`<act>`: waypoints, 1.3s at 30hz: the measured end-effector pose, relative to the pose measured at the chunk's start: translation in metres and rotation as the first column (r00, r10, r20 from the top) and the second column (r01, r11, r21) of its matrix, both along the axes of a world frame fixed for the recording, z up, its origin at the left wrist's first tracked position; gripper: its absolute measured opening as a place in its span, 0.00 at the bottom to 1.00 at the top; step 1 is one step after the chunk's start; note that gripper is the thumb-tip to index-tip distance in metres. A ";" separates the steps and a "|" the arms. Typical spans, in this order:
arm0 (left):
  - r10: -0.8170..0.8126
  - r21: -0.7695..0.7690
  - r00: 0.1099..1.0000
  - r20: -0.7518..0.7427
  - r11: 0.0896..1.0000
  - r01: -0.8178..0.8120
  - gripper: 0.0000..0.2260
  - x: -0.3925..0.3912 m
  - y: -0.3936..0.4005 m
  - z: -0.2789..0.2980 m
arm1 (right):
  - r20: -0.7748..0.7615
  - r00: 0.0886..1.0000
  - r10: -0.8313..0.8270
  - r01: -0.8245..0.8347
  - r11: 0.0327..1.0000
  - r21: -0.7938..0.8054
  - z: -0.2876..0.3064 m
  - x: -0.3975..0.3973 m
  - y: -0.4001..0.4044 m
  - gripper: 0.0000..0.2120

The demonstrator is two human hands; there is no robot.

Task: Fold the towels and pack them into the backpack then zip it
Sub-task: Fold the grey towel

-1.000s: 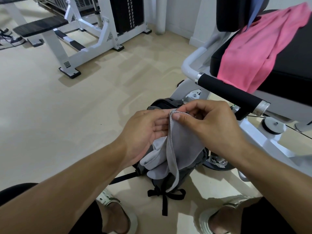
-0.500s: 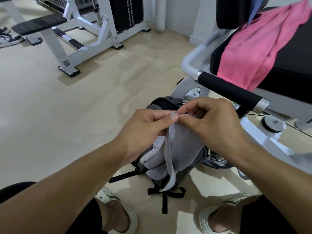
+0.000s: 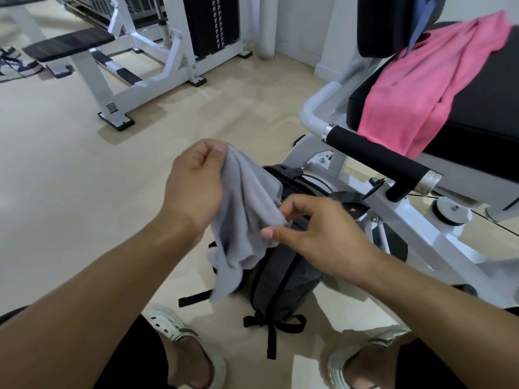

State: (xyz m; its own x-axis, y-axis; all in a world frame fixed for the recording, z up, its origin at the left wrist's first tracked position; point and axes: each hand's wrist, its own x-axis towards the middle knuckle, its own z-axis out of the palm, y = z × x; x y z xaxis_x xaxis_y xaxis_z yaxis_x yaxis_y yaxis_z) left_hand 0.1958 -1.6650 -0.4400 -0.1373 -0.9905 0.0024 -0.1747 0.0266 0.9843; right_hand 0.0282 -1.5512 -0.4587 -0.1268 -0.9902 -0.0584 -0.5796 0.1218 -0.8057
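Note:
A grey towel (image 3: 241, 217) hangs bunched in the air above a dark grey backpack (image 3: 280, 279) that lies on the floor between my feet. My left hand (image 3: 196, 183) pinches the towel's top corner and holds it up. Lower and to the right, my right hand (image 3: 317, 231) pinches the towel's edge between thumb and fingers. A pink towel (image 3: 429, 85) lies draped over the black seat of the gym machine at the upper right.
The white gym machine frame with a black padded handle (image 3: 376, 158) stands right beside the backpack. A white bench machine (image 3: 118, 66) sits at the back left. Black backpack straps (image 3: 271, 329) trail on the beige floor near my sandals.
My hands were together at the towel's top corner. The left hand has lifted and moved left with the corner; the right hand has slid down the towel's edge, uncovering more of the backpack.

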 end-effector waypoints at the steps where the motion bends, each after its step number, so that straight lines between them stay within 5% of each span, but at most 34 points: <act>1: 0.037 -0.007 0.999 -0.023 0.999 -0.038 0.13 0.002 -0.005 0.001 | -0.029 0.999 0.037 -0.037 0.999 0.018 0.000 0.002 0.000 0.11; 4: 0.103 -0.047 0.995 0.017 0.994 -0.102 0.13 0.012 -0.017 0.002 | -0.104 0.987 0.120 -0.114 0.992 0.055 -0.003 0.006 0.002 0.09; 7: 0.155 -0.062 0.982 0.109 0.987 -0.149 0.13 0.019 -0.028 0.000 | -0.135 0.991 0.016 -0.016 1.000 0.003 -0.007 0.003 -0.001 0.05; 12: 0.258 0.065 0.965 0.042 0.963 -0.260 0.11 0.028 -0.043 -0.006 | -0.045 0.997 -0.068 0.064 0.994 -0.084 -0.002 -0.006 -0.006 0.03; 17: 0.337 0.037 0.941 0.022 0.940 -0.338 0.11 0.041 -0.054 0.005 | -0.154 0.988 -0.030 0.023 0.999 -0.047 -0.006 -0.011 0.000 0.07; 23: 0.308 -0.090 0.936 0.172 0.951 -0.297 0.13 0.048 -0.057 0.006 | -0.342 0.935 -0.094 0.098 0.995 -0.008 0.000 -0.028 -0.002 0.06; 29: 0.293 -0.157 0.922 0.253 0.953 -0.259 0.12 0.048 -0.056 0.005 | -0.304 0.941 -0.147 0.168 0.985 0.045 -0.002 -0.040 -0.008 0.15; 33: 0.269 -0.162 0.924 0.273 0.959 -0.231 0.12 0.046 -0.053 0.005 | -0.301 0.940 -0.161 0.195 0.977 0.087 -0.003 -0.043 -0.011 0.02; 37: 0.207 -0.146 0.917 0.341 0.975 -0.166 0.12 0.047 -0.052 0.003 | -0.458 0.885 -0.082 0.135 0.987 0.084 -0.006 -0.045 -0.013 0.06; 39: 0.158 -0.127 0.917 0.365 0.985 -0.119 0.12 0.049 -0.052 0.001 | -0.350 0.937 -0.023 0.075 0.988 0.135 -0.006 -0.044 -0.012 0.07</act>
